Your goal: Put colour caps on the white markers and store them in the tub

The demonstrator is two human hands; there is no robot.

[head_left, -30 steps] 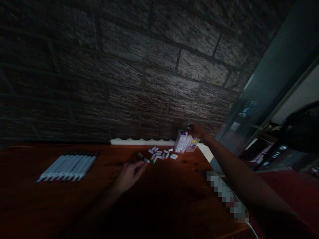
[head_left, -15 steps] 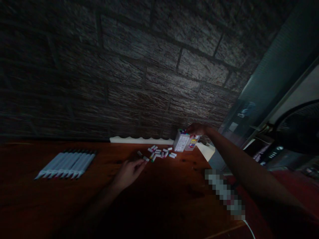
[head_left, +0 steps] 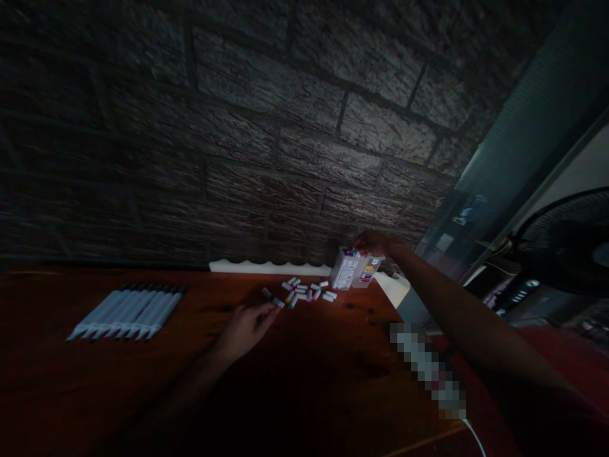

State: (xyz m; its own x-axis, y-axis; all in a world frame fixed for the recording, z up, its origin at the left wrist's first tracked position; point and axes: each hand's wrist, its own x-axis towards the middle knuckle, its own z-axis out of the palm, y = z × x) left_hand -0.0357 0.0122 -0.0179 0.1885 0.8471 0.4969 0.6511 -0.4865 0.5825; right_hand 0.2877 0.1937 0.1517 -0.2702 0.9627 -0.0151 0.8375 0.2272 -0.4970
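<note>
My left hand (head_left: 246, 329) rests low over the wooden table, its thumb and fingers pinched at a small white marker cap (head_left: 278, 304). Just beyond the fingertips lies a loose pile of short white caps (head_left: 301, 291) with coloured ends. My right hand (head_left: 371, 242) is at the top of a clear plastic marker case (head_left: 346, 277), fingers bent down at its opening. Coloured marker ends (head_left: 349, 251) show at the case's top. What the right fingers grip there is too dark and small to make out. The case stands upright near the wall.
A row of several white markers (head_left: 128, 312) lies side by side on the left of the wooden table (head_left: 304, 381). A blurred-out long object (head_left: 428, 368) with a white cord sits at the right edge. A stone-block wall (head_left: 314, 152) rises behind, and a fan (head_left: 571, 238) stands right.
My right hand has shifted slightly up and left along the case's top, showing more of the coloured ends. The left hand and the caps have stayed put.
</note>
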